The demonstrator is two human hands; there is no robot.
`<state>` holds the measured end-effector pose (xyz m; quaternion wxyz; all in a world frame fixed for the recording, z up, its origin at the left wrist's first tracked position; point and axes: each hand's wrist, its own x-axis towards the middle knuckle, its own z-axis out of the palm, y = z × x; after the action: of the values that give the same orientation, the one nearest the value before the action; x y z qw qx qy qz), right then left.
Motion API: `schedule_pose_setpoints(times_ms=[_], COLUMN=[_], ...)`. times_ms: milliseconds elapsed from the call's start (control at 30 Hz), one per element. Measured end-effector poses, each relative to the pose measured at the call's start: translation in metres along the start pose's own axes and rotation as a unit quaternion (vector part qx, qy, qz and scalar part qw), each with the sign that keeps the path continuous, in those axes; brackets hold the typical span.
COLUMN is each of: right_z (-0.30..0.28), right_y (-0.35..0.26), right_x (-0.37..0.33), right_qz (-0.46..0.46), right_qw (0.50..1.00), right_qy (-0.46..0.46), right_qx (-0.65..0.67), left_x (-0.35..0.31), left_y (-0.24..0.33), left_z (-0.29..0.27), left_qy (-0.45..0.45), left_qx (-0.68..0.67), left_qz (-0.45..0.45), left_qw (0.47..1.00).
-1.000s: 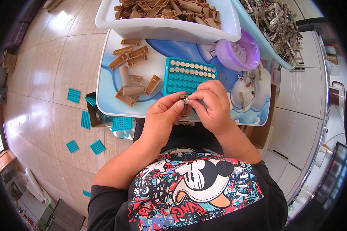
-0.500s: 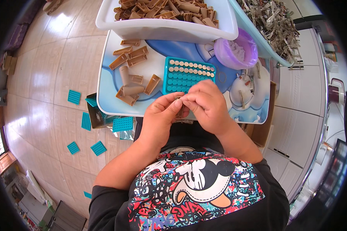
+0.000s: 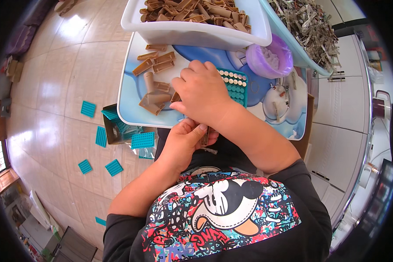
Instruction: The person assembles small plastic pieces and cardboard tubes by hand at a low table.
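Observation:
My left hand (image 3: 190,139) grips a narrow brown plastic casing (image 3: 205,137) close to my body, thumb along its side. My right hand (image 3: 204,92) is stretched over the table, palm down. Its thumb and forefinger are apart, beside another brown casing (image 3: 174,97) that shows between them; whether they touch it I cannot tell. Partly under my right hand is a teal tray (image 3: 243,98) with rows of round silvery-white discs (image 3: 234,78) in its far rows. Several loose brown casings (image 3: 163,66) lie on the table's left side.
A white tub (image 3: 196,35) heaped with brown casings stands at the back. Right of it are a lilac-lined bowl (image 3: 266,65) of small pale pieces and a blue bin (image 3: 292,56) of tangled scrap. Teal trays (image 3: 114,167) lie on the floor and in a box (image 3: 114,136) at left.
My right hand has left the casing in my left hand and moved forward and left, over the tray's left side. My left hand has drawn slightly nearer my body, still holding its casing.

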<state>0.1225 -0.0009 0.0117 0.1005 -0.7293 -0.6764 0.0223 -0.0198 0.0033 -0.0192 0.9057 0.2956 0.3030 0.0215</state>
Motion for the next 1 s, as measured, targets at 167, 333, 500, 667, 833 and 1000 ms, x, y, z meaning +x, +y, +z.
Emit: schedule_pose_setpoints(times_ms=[167,333,500,667,833,1000], right_z=[-0.022,-0.020,-0.026,-0.032,-0.027,-0.009], right_y=[0.002,0.002,0.003,0.007,0.007,-0.004], right_x=[-0.034,-0.087,-0.114,-0.127,-0.131,-0.134], right_qz=[-0.005,0.008,0.084,0.130,0.112,0.134], right_qw=[0.964,0.924,0.931,0.944,0.935,0.889], right_qy=[0.158,0.149,0.165,0.113,0.147,0.184], right_qx=[0.215,0.352,0.315,0.281,0.304,0.397], left_x=[0.000,-0.001,0.004,0.005,0.002,0.002], left_y=[0.002,0.014,0.010,0.002,0.006,0.009], left_z=[0.001,0.021,0.024,0.029,0.033,0.030], left_qy=[-0.015,0.028,-0.029,-0.011,0.002,-0.027], left_qx=[-0.022,-0.040,-0.004,0.025,0.034,-0.040], left_qz=[0.044,0.038,0.051,0.044,0.027,0.001], left_qw=[0.999,0.998,0.998,0.999,0.999,0.999])
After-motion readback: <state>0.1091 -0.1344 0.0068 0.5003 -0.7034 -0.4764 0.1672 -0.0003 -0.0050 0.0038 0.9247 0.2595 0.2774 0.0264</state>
